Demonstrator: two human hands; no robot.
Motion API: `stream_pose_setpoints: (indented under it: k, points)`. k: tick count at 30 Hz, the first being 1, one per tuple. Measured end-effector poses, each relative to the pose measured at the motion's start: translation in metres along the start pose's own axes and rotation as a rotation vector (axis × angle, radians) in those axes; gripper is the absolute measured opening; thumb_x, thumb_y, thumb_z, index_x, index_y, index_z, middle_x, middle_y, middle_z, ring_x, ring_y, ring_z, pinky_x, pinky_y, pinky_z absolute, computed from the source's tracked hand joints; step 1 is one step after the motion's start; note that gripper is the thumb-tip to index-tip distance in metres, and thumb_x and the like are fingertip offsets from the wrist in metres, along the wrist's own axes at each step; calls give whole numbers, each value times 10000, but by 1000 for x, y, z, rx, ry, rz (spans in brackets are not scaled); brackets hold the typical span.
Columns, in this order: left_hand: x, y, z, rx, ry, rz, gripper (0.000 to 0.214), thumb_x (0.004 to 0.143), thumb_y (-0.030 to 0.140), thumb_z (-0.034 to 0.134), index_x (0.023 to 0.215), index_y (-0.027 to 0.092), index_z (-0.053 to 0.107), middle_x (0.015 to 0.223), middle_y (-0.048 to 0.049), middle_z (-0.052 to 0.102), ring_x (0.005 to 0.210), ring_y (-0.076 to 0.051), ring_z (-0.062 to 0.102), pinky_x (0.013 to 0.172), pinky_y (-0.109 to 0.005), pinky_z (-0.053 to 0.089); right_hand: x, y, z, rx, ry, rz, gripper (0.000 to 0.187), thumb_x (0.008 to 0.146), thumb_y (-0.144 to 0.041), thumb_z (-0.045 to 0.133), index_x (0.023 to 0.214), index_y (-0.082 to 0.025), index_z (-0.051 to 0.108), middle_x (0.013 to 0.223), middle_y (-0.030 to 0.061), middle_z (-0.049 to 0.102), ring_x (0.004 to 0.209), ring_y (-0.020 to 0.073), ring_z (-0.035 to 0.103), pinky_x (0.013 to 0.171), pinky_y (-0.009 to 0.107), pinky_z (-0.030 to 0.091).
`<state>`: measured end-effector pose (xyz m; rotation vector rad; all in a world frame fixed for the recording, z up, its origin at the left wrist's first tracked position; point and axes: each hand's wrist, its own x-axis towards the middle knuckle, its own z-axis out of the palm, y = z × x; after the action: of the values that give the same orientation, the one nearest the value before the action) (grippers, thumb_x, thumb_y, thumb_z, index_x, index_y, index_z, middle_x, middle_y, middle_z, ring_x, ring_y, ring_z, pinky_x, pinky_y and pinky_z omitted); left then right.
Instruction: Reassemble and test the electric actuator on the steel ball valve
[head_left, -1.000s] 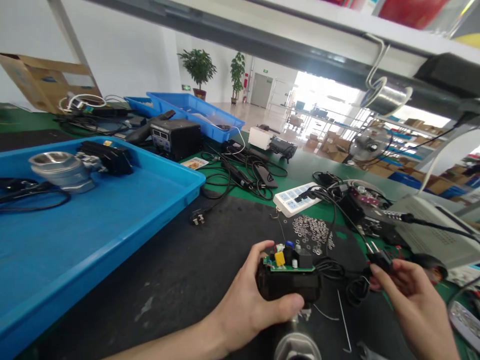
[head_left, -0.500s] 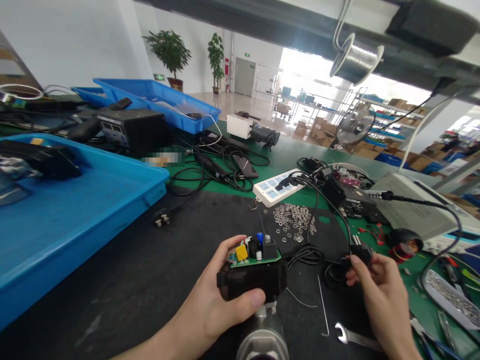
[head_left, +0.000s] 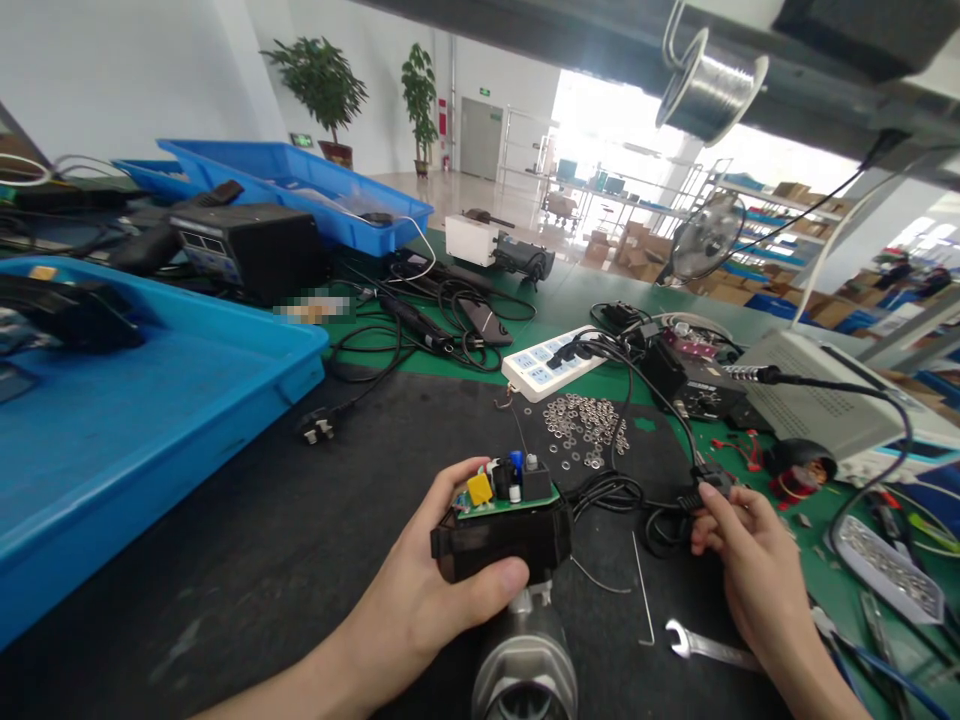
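My left hand point(head_left: 439, 590) is wrapped round a black box point(head_left: 501, 540) with a bare green circuit board point(head_left: 507, 492) on top, mounted on a steel valve body point(head_left: 525, 670). Fingers sit behind the box, the thumb across its front. A black cable point(head_left: 611, 495) runs from the box to a black plug point(head_left: 711, 487), which my right hand point(head_left: 742, 560) pinches at the fingertips, just right of the box.
A large blue tray point(head_left: 187, 390) fills the left. Loose washers point(head_left: 581, 420), a white power strip point(head_left: 544, 365), a black meter point(head_left: 694, 385), a wrench point(head_left: 709, 648) and a thin hex key point(head_left: 643, 590) lie nearby. Cables and a black station point(head_left: 247, 250) stand behind.
The view has swung right and down. My right hand has lowered with the plug toward the mat; my left hand keeps its grip on the box.
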<state>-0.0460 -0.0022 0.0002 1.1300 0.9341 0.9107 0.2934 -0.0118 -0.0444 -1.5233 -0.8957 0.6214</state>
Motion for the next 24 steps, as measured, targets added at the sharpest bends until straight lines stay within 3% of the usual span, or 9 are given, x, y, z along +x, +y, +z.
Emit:
stream_pose_setpoints:
  k: [5,11,24]
  points:
    - [1,-1,-3,8,-52,1,844,766,496,798,1433,270,333,1199,-75,705,1087,-317,682,935,-432,545,-1,0,-1,9,9,3,337,837,-452,765,961,-233,541,585,-55,624,517,140,572,518,245,435]
    - [0,0,2,0,15,8,830,738,545,793,1400,262,379,1172,-73,707,1044,-311,685,903,-425,541,-1,3,-2,21,16,4,344,833,-444,771,985,-240,539,600,-52,630,514,138,564,504,246,439]
    - [1,0,2,37,34,33,824,736,547,788,1395,255,389,1166,-70,705,1036,-310,684,894,-420,547,1,3,-2,37,12,1,328,827,-428,784,953,-238,547,646,-44,642,533,135,580,497,241,444]
